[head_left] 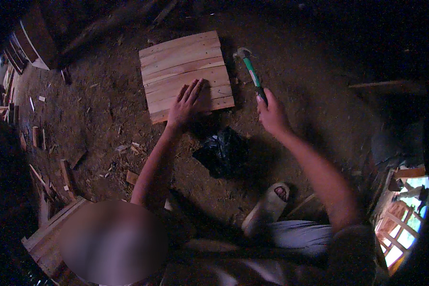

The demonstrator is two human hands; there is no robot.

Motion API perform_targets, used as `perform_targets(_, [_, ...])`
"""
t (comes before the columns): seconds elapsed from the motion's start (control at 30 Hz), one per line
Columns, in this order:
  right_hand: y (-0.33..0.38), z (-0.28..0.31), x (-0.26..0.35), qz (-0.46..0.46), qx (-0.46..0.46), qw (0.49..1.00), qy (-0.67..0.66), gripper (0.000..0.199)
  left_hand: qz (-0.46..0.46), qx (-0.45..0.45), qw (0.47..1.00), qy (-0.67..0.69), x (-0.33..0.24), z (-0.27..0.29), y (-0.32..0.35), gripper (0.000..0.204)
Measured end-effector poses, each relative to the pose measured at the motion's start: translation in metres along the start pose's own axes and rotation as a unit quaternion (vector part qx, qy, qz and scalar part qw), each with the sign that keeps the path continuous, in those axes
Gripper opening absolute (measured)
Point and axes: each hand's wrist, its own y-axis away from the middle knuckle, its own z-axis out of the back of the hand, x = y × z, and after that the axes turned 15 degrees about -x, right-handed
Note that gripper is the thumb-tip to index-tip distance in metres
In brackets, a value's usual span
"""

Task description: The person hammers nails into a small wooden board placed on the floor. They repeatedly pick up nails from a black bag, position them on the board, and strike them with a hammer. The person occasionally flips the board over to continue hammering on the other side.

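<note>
Left hand (185, 106) open, flat on near part of nailed-board wooden panel (181, 64); rest of panel extends ahead of it. Right hand (273, 114) clamped round the handle end of green-handled hammer (250, 71), head out ahead of the grip, right of panel. Black plastic bag (221, 151) between both hands, nearer the body

Matt wood panel (183, 68), glossy plastic bag (222, 152)

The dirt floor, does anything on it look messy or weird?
Yes, messy: wood scraps lie scattered on the dirt floor, toward the left, pointing different ways instead of stacked neatly. The plank panel shows no obvious damage.
</note>
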Motion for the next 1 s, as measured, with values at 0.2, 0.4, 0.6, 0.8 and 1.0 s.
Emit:
perform_targets(0.2, [0.036, -0.028, -0.010, 0.174, -0.209, 0.947, 0.171, 0.035, 0.019, 0.009, 0.998, 0.065, -0.007, 0.010, -0.008, 0.078])
perform_targets(0.4, [0.129, -0.067, 0.017, 0.042, -0.168, 0.965, 0.196, 0.021, 0.032, 0.004, 0.997, 0.072, 0.000, -0.001, -0.008, 0.082])
perform_targets(0.6, [0.134, -0.055, 0.023, 0.066, -0.192, 0.960, 0.196, 0.018, 0.041, 0.006, 0.998, 0.040, -0.006, 0.012, -0.012, 0.086])
perform_targets(0.8, [0.129, -0.044, 0.039, 0.048, -0.143, 0.961, 0.233, 0.018, 0.033, -0.001, 0.998, 0.044, -0.002, 0.007, -0.008, 0.081])
perform_targets(1.0, [0.129, -0.040, 0.050, 0.069, -0.148, 0.954, 0.253, 0.017, 0.035, -0.007, 0.998, 0.047, -0.006, 0.016, -0.013, 0.081])
